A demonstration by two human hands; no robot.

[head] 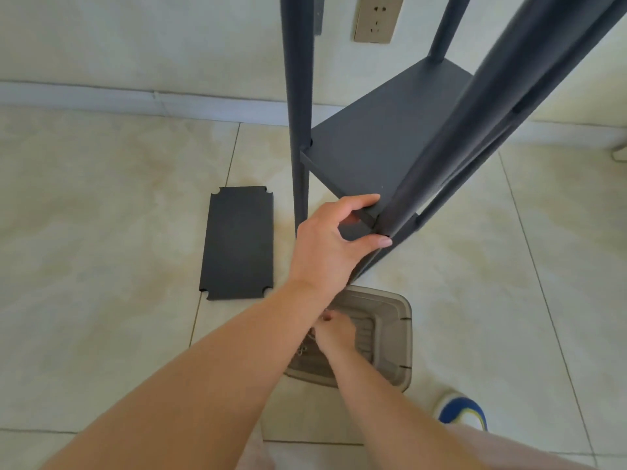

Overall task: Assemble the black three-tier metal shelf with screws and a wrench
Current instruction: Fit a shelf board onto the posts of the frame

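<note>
The left hand (334, 244) grips the near corner of the mounted shelf panel (380, 144), thumb under and fingers over its edge, right where the panel meets the near right post (475, 137) — by the look of it a steadying hold, keeping that corner level at the joint while a fastener is fetched. The shelf frame (298, 96) stands upright on the tiled floor (101, 232) close to the wall, its far posts near the baseboard, with a wall socket (377, 18) above.

The right hand (334, 330) reaches down into the grey plastic tray (397, 334) on the floor just in front of the frame, fingers curled over small metal hardware (302, 349) at the tray's left side (whether it has pinched a screw I cannot tell; the left forearm hides the fingertips).

A loose shelf panel (237, 242) lies flat on the floor to the left of the frame, its notched corners showing, well apart from the tray — likely parked there until its turn.

For moving: open floor lies to the left and near side; the wall closes off the far side, and a shoe (461, 410) sits by the tray's near right corner.
</note>
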